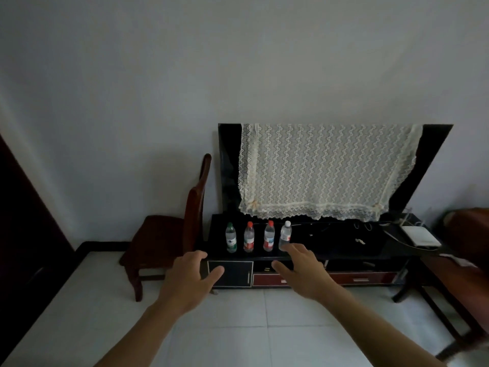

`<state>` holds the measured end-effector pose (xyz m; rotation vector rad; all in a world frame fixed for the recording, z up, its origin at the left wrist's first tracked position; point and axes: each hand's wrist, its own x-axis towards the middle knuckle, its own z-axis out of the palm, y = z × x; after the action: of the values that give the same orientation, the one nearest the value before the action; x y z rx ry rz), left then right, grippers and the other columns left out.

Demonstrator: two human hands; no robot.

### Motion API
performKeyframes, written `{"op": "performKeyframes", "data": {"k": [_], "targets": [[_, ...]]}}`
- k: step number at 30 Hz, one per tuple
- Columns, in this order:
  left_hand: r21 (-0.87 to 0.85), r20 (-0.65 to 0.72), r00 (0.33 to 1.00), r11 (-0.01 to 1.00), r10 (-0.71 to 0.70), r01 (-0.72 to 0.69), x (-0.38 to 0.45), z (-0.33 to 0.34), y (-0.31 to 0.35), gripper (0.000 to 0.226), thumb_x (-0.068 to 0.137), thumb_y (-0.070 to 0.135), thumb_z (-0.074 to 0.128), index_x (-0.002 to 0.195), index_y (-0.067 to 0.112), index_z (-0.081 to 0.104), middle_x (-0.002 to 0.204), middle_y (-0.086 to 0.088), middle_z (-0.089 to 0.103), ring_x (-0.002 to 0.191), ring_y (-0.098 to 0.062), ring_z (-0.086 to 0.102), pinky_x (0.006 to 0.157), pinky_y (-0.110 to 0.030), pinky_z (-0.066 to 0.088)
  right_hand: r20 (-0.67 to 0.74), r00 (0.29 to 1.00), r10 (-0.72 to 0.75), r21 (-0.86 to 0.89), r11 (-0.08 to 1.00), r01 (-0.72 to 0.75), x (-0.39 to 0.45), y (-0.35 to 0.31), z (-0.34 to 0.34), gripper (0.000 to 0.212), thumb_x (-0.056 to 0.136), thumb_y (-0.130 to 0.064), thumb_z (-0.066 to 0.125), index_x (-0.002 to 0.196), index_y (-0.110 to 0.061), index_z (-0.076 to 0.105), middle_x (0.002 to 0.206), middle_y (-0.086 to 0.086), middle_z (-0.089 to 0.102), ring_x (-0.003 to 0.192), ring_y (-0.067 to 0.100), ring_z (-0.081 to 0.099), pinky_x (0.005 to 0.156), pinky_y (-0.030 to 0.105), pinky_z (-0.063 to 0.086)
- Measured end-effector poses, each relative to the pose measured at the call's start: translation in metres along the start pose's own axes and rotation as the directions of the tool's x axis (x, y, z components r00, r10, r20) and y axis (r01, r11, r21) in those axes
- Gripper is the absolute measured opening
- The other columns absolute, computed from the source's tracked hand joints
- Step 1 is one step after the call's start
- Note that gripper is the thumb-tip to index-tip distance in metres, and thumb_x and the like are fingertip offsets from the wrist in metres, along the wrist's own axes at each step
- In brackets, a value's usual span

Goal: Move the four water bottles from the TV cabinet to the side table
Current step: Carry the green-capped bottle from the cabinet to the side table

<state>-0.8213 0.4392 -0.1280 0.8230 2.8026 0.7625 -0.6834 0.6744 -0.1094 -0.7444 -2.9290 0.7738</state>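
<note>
Reaching toward the TV cabinet (pixel 344 250) with both hands, centre-low in frame; left hand (pixel 189 280) spread, fingers apart, empty, in front of the cabinet's black door (pixel 230 273); right hand (pixel 304 271) also spread and empty, fingertips overlapping the base of the white-capped bottle (pixel 285 235) in view, contact unclear; four water bottles upright in a row on the cabinet's left end, just beside each other, not touching: green-capped bottle (pixel 231 238), red-capped bottle (pixel 249 237), second red-capped bottle (pixel 269 236), then the white-capped one; TV (pixel 227 165) behind them, draped with a lace cloth (pixel 322 170); wooden chair (pixel 164 234) left of cabinet; white box (pixel 420 235) on cabinet's right end; dark wooden table (pixel 455 276) at right edge of frame
</note>
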Motion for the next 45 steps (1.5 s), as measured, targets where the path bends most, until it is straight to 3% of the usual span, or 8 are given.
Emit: {"op": "performKeyframes", "data": {"k": [9, 19, 22, 27, 35, 41, 45], "targets": [[0.017, 0.043, 0.999, 1.000, -0.027, 0.026, 0.158, 0.025, -0.006, 0.072, 0.083, 0.071, 0.050, 0.138, 0.024, 0.046, 0.137, 0.004, 0.053, 0.123, -0.015, 0.050, 0.100, -0.037, 0.048, 0.036, 0.999, 0.014, 0.026, 1.000, -0.015, 0.165, 0.016, -0.004, 0.061, 0.094, -0.057, 0.049, 0.147, -0.028, 0.040, 0.152, 0.002, 0.041, 0.134, 0.026, 0.043, 0.108, 0.052, 0.040], [-0.060, 0.197, 0.979, 0.996, -0.046, 0.059, 0.320, 0.088, -0.057, 0.075, 0.081, 0.072, 0.049, 0.138, 0.023, 0.047, 0.138, 0.002, 0.053, 0.122, -0.018, 0.051, 0.102, -0.039, 0.046, 0.119, 0.986, 0.120, 0.056, 0.990, -0.127, 0.321, 0.036, 0.056, 0.059, 0.092, -0.058, 0.051, 0.143, -0.030, 0.041, 0.146, 0.001, 0.046, 0.128, 0.023, 0.048, 0.104, 0.051, 0.044], [-0.075, 0.264, 0.961, 0.992, -0.076, 0.099, 0.363, 0.111, -0.076, 0.076, 0.080, 0.072, 0.049, 0.137, 0.022, 0.048, 0.136, 0.001, 0.053, 0.111, -0.019, 0.057, 0.098, -0.041, 0.048, 0.147, 0.980, 0.133, 0.040, 0.989, -0.141, 0.362, 0.039, 0.083, 0.058, 0.093, -0.055, 0.052, 0.144, -0.027, 0.041, 0.148, 0.003, 0.045, 0.133, 0.026, 0.043, 0.106, 0.051, 0.042], [-0.083, 0.310, 0.944, 0.986, -0.115, 0.147, 0.412, 0.144, -0.099, 0.072, 0.083, 0.066, 0.054, 0.137, 0.019, 0.048, 0.137, -0.001, 0.054, 0.125, -0.019, 0.048, 0.102, -0.038, 0.045, 0.202, 0.971, 0.128, 0.080, 0.986, -0.147, 0.404, 0.049, 0.121, 0.058, 0.096, -0.046, 0.055, 0.147, -0.026, 0.038, 0.150, 0.003, 0.042, 0.136, 0.027, 0.041, 0.109, 0.041, 0.041], [-0.101, 0.321, 0.931, 0.971, -0.174, 0.217, 0.468, 0.229, -0.136, 0.061, 0.088, 0.052, 0.060, 0.137, 0.019, 0.047, 0.137, -0.003, 0.053, 0.124, -0.018, 0.051, 0.101, -0.035, 0.046, 0.236, 0.964, 0.125, 0.198, 0.965, -0.173, 0.470, 0.090, 0.199, 0.058, 0.096, -0.045, 0.055, 0.147, -0.024, 0.039, 0.143, 0.002, 0.049, 0.124, 0.019, 0.052, 0.100, 0.025, 0.043], [-0.207, 0.312, 0.925, 0.935, -0.217, 0.289, 0.502, 0.328, -0.181, 0.059, 0.086, 0.046, 0.067, 0.135, 0.019, 0.048, 0.136, -0.002, 0.054, 0.124, -0.018, 0.051, 0.100, -0.040, 0.048, 0.254, 0.957, 0.140, 0.277, 0.937, -0.210, 0.513, 0.128, 0.293, 0.059, 0.096, -0.044, 0.056, 0.149, -0.026, 0.037, 0.148, 0.001, 0.046, 0.130, 0.018, 0.051, 0.104, 0.030, 0.046], [-0.290, 0.242, 0.940, 0.906, -0.241, 0.307, 0.525, 0.389, -0.208, 0.070, 0.078, 0.039, 0.077, 0.137, 0.020, 0.044, 0.138, 0.000, 0.053, 0.124, -0.019, 0.051, 0.100, -0.043, 0.049, 0.267, 0.948, 0.174, 0.313, 0.915, -0.256, 0.536, 0.152, 0.353, 0.057, 0.096, -0.034, 0.059, 0.148, -0.024, 0.038, 0.148, 0.002, 0.046, 0.128, 0.020, 0.052, 0.104, 0.029, 0.045]]}}
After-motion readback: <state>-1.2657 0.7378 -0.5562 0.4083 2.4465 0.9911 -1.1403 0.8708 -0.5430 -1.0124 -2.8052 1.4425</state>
